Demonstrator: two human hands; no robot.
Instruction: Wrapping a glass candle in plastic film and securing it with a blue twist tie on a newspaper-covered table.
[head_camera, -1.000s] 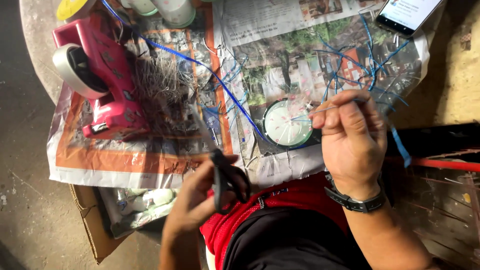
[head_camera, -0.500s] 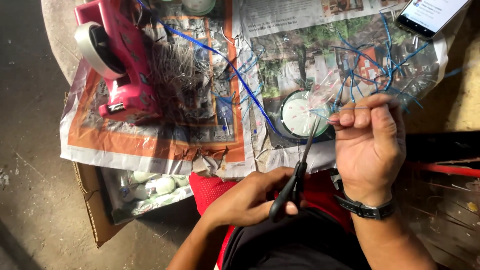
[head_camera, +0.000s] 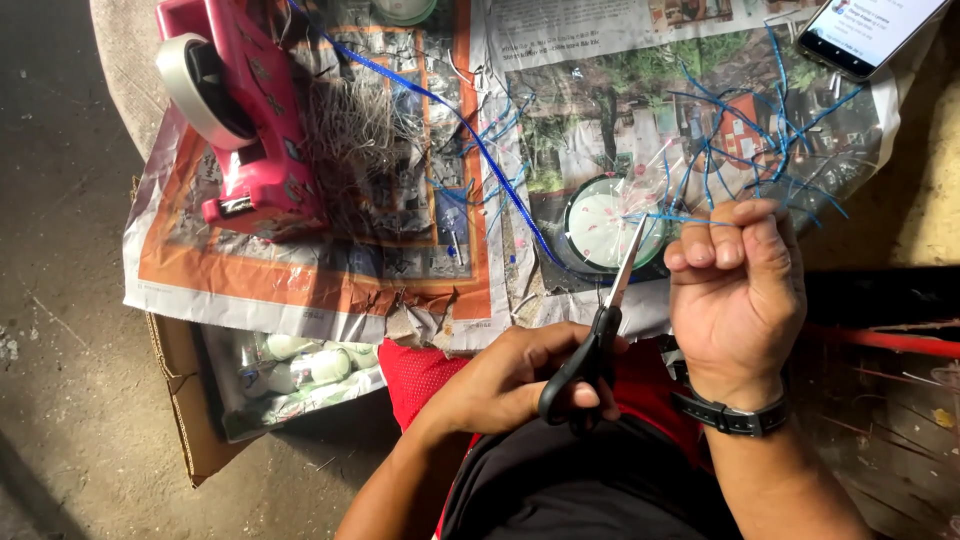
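Newspaper (head_camera: 300, 290) covers my round table (head_camera: 120, 60), its sheets hanging over the near edge. At the far left edge sits a pink tape dispenser (head_camera: 255, 130) with its roll of tape (head_camera: 190, 85) facing outward. A phone (head_camera: 868, 32) with a lit screen lies at the far right corner. Loose blue strand clippings (head_camera: 770, 150) litter the paper on the right. Below the near left edge I see an open cardboard box (head_camera: 185, 400) of pale bottles (head_camera: 300, 360).

Warm, uneven light; deep shadow at the edges, glare on the phone (head_camera: 868, 32).
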